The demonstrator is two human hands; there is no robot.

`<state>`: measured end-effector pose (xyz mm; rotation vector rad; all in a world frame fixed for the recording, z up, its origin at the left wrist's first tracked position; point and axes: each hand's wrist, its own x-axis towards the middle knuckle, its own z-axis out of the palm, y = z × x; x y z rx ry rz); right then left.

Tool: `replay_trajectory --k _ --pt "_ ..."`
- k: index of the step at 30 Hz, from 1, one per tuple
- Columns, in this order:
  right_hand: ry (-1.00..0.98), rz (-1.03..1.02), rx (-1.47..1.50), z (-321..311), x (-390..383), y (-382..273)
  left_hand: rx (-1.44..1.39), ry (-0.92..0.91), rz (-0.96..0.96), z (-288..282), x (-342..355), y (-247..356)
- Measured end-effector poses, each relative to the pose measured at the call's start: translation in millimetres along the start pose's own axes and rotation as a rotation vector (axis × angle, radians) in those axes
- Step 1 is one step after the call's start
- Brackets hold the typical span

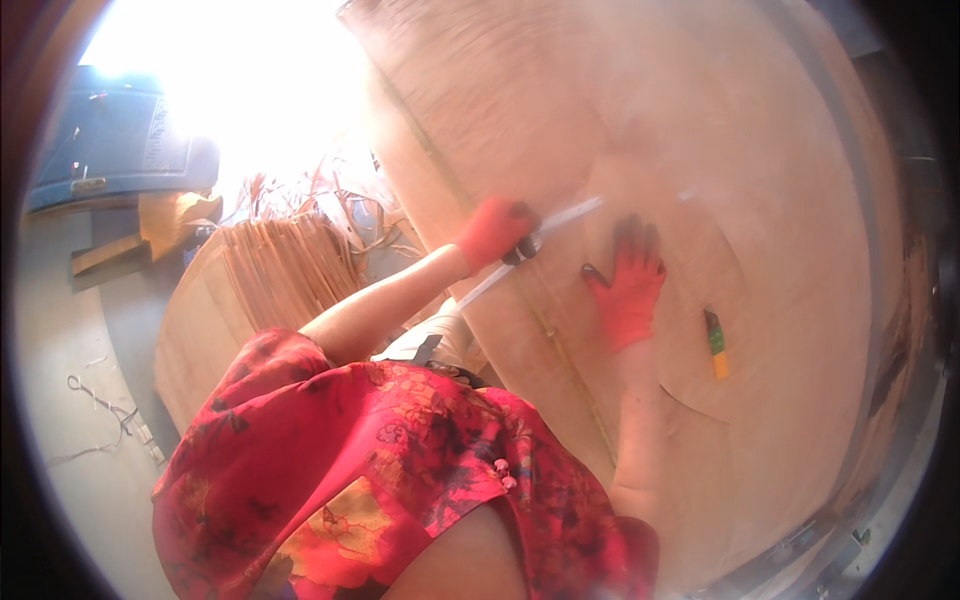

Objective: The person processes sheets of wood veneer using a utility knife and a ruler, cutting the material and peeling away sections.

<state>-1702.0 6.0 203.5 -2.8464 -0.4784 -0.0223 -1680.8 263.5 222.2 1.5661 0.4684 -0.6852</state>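
My left hand [497, 234], in a red glove with dark fingertips, is closed around a long, thin white strip [572, 214]. It slants over the edge of a wide, pale wood sheet [780, 150]; whether it is a ruler or a band I cannot tell. My right hand [630, 285], gloved the same way, rests flat on the sheet with its fingers spread. To the right of that hand lies a green and yellow utility knife [715, 345]. A narrow yellowish strip [560, 355] runs lengthwise along the sheet near its left edge.
A stack of thin wood sheets [285, 270] stands at the left, with loose shavings [340, 190] behind it. A blue case [120, 140] is at the far left. Thin cord [115, 410] lies on the floor. Strong light washes out the upper left.
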Motion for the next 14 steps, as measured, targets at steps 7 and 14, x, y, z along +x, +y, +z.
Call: replay_trajectory --k 7,14 --pt "-0.067 -0.108 0.011 0 14 -28 -0.015 0.004 -0.033 8 -4 -11" --pt "-0.18 -0.067 -0.102 22 15 -31 -0.026 -0.1 -0.1 0 -8 -13"
